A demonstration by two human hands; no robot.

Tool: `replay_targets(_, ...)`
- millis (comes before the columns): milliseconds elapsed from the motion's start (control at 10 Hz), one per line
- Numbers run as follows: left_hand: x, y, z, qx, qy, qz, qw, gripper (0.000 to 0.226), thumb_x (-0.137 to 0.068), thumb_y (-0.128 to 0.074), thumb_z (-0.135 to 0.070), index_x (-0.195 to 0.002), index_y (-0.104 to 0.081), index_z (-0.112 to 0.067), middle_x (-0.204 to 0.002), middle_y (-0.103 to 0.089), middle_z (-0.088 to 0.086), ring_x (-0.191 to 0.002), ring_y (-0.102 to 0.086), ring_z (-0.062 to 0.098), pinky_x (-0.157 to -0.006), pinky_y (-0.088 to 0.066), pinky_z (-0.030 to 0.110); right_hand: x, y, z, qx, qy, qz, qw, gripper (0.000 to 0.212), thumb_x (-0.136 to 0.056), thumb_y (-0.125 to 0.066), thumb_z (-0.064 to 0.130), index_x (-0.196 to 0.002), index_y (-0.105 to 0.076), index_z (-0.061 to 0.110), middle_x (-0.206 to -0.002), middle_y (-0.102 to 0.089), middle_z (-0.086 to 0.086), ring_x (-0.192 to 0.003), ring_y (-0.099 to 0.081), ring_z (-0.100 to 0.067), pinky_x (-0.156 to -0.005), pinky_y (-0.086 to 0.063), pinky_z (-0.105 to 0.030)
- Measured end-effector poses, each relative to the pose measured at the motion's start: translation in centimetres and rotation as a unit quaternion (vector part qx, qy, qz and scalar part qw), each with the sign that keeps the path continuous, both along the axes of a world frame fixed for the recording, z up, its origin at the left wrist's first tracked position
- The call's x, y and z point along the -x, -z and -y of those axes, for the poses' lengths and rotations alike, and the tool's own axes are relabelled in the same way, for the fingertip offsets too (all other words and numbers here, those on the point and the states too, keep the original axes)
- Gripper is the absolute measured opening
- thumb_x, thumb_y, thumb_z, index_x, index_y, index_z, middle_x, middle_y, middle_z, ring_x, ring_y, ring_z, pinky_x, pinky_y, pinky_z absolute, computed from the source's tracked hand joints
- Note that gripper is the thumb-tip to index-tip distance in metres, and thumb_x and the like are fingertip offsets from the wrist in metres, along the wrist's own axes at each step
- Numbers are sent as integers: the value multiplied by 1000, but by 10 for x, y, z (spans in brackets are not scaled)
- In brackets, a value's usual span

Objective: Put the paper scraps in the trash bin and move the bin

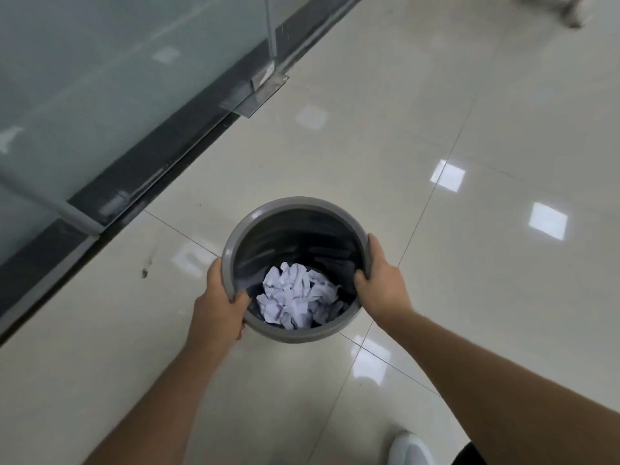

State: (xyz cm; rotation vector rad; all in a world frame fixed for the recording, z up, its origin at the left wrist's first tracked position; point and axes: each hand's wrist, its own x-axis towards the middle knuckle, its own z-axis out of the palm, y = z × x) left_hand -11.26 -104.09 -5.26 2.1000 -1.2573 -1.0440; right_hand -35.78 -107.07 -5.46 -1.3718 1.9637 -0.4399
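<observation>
A round grey trash bin with a dark liner is in the middle of the view over a glossy tiled floor. Crumpled white paper scraps lie in a heap at its bottom. My left hand grips the bin's left rim, thumb inside and fingers outside. My right hand grips the right rim the same way. Whether the bin rests on the floor or is lifted cannot be told.
A frosted glass partition with a dark base strip runs diagonally along the left. A metal door fitting sits on the floor by the glass. My white shoe shows at the bottom right. Cream tiles stretch to the right.
</observation>
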Motion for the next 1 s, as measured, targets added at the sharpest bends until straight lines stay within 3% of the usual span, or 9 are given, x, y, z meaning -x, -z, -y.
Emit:
replay_targets(200,0,50,17,26,-11,-6,1000,58,-92,-55,-12,-142,-35,-35,-76,-68,14,-45,-58,26,-39,-52,33,1,50,14,16,2,7,1000,65,-89,-44,18,-147,-22,34,-98,-68,-17,-83,-64,-39,-77,-57,-49)
replay_targets(500,5,81,9,38,-17,3,999,62,-94,-55,-18,-147,-29,-36,-77,-68,13,-48,-59,29,-45,-54,37,7,73,12,24,-4,1,1000,68,-92,-44,18,-152,-16,34,-102,-67,-16,-85,-64,-36,-77,-56,-45)
replay_targets(600,3,84,8,27,-7,22,999,68,-95,-55,-26,-151,-18,-38,-85,-71,14,-61,-64,34,-61,-60,49,9,74,15,20,-24,-14,999,67,-95,-44,25,-153,-11,33,-106,-68,-16,-89,-65,-37,-78,-55,-46)
replay_targets(700,0,76,9,21,25,20,999,80,-96,-57,-32,-157,-5,-31,-93,-69,6,-78,-69,32,-65,-54,39,13,65,21,-17,-53,-31,998,69,-97,-43,44,-154,-5,36,-121,-61,-16,-105,-61,-36,-86,-52,-47)
replay_targets(800,-10,56,-3,-6,27,36,999,85,-94,-59,-32,-159,-5,-22,-72,-58,2,-64,-60,20,-56,-41,32,19,37,19,-43,-51,-72,995,73,-97,-40,52,-157,-5,30,-130,-48,-14,-120,-51,-33,-95,-48,-47)
replay_targets(900,-27,18,-21,-92,8,55,994,85,-91,-62,-27,-159,-12,-26,-69,-57,12,-62,-58,23,-58,-41,33,25,-13,9,-79,-57,-65,993,67,-98,-41,48,-156,-16,25,-135,-48,-11,-124,-50,-28,-99,-46,-43)
replay_targets(1000,-31,-63,-32,-124,18,73,989,82,-88,-66,-23,-157,-22,-24,-75,-71,18,-69,-68,24,-56,-43,26,20,-91,-5,-86,-86,-39,992,61,-98,-46,44,-152,-29,21,-133,-53,-10,-123,-54,-25,-103,-44,-38)
